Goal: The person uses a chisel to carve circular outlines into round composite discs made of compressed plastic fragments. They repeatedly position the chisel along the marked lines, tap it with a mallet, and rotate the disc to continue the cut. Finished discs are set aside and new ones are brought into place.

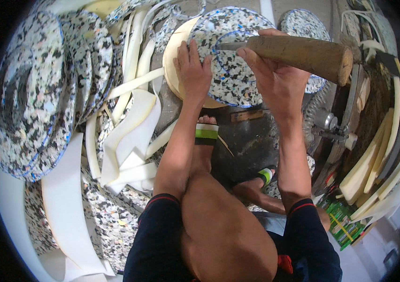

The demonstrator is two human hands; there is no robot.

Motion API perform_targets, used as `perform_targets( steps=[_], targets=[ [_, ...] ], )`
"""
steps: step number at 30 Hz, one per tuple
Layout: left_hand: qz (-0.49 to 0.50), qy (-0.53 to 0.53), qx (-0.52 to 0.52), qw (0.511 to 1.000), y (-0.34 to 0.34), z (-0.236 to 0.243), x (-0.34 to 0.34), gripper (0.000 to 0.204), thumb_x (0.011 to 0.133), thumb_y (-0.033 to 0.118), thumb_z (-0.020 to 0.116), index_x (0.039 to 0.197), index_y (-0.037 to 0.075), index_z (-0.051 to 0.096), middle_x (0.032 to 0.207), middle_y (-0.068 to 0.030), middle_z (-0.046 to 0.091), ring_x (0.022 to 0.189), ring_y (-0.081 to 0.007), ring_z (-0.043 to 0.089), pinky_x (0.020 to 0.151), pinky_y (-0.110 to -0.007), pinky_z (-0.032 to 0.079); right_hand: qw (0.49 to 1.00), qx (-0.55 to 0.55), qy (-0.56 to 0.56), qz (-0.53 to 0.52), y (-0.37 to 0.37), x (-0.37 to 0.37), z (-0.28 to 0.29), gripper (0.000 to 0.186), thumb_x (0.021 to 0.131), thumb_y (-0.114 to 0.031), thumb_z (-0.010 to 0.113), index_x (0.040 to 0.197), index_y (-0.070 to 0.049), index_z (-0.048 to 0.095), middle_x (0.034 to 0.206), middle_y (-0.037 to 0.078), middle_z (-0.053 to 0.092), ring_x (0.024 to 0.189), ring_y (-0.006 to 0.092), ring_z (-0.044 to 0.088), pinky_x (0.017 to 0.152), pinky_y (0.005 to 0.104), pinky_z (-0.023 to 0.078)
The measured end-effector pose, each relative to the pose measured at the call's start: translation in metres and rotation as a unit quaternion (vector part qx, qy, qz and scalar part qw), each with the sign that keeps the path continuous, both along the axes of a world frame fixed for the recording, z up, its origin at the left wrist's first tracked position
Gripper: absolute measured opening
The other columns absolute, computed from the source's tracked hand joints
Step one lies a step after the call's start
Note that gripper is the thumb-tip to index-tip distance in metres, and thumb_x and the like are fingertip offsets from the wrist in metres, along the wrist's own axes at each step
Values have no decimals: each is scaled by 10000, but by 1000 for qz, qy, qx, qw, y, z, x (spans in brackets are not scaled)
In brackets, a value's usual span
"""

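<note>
A round disc of speckled foam (230, 89), edged in blue with a smaller blue circle drawn inside, lies in front of me on a round pale yellow board (173, 77). My left hand (193, 73) rests flat on the left part of the disc and the board, fingers stretched out. My right hand (277, 77) is closed around a knife with a thick wooden handle (303, 55). Its short metal blade (230, 46) points left and meets the blue inner circle. The tip is too small to make out clearly.
Stacked speckled foam discs (31, 94) stand at the left beside white and cream foam strips (129, 122). Another speckled disc (305, 26) lies at the far right. More foam strips (383, 150) lean at the right, near a metal fitting (326, 120) and a green packet (343, 225).
</note>
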State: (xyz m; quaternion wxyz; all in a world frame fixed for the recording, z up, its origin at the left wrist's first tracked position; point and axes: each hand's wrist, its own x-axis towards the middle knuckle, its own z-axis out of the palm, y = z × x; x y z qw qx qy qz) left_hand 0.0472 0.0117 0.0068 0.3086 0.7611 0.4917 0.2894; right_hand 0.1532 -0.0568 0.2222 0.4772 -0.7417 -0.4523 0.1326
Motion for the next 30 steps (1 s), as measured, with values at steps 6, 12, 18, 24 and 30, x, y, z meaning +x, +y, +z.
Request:
perform_targets(
  steps=[6,12,18,24,30],
  targets=[
    [25,75,97,992,-5,19,1,584,932,282,706,1442,69,517,1522,-256,383,1395,-493,350,1134,-609,290,993,48,-30,-104,-73,-4,94,417,810,-31,847,1182,-16,658,1133,68,677,951,160,678,851,295,536],
    [-97,84,-59,990,-11,51,43,431,877,256,745,1200,-4,630,1208,-257,593,1123,-439,577,917,-560,473,970,61,35,-234,-185,19,127,427,848,4,802,1236,-19,626,1170,59,652,1004,155,640,905,302,523],
    [-104,229,-46,967,-21,66,78,692,787,401,793,1177,-115,546,1192,-334,560,1123,-468,569,914,-548,518,959,-113,-59,-251,-266,19,73,412,880,18,761,1257,-32,602,1202,68,625,1067,148,621,945,287,492],
    [-107,307,-106,940,-19,63,90,874,770,492,805,1290,-138,492,1332,-344,521,1239,-479,517,1020,-533,475,956,-128,-33,-262,-303,10,32,351,870,-27,763,1200,-25,644,1033,113,692,937,172,667,848,305,524],
    [-60,68,-338,937,36,40,96,1116,700,466,920,1410,-208,383,1384,-353,545,1278,-444,551,1129,-478,418,972,-138,-109,-154,-321,-3,5,452,781,36,750,1216,-25,643,1199,174,675,1069,336,690,909,387,556]
  ],
)
